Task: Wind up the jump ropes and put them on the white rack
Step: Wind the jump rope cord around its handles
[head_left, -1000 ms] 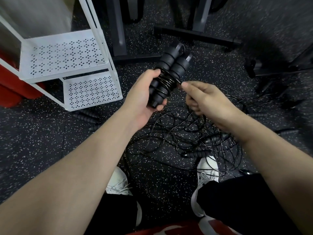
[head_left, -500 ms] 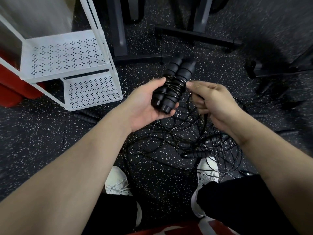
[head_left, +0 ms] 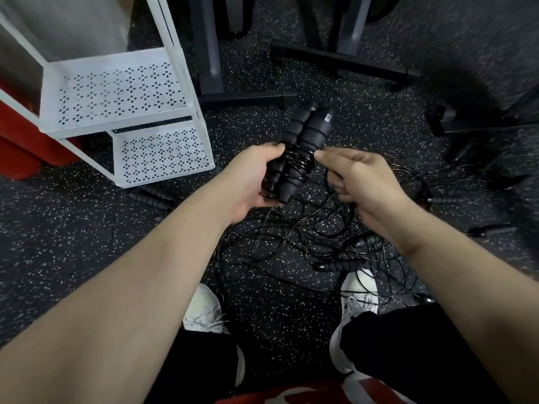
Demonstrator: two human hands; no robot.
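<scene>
My left hand (head_left: pixel 250 182) grips two black ribbed jump rope handles (head_left: pixel 303 141) held side by side, with thin black cord wound around their middle. My right hand (head_left: pixel 358 182) pinches the loose cord of that rope just right of the handles; the cord loops down from its fingers. A tangle of more black ropes (head_left: pixel 306 246) lies on the floor below my hands, with loose handles (head_left: pixel 341 265) among it. The white rack (head_left: pixel 122 91) with perforated shelves stands at the upper left, both visible shelves bare.
Dark speckled rubber floor all around. Two more black handles (head_left: pixel 151 196) lie by the rack's foot. Dark metal equipment bases (head_left: pixel 338 62) stand at the back, more at the right (head_left: pixel 478 123). Something red (head_left: pixel 17 147) sits behind the rack. My white shoes (head_left: pixel 360 290) are below the tangle.
The handle bundle tilted and shifted in my left hand while my right hand circled it, laying cord around the handles. The hands stayed in the same area.
</scene>
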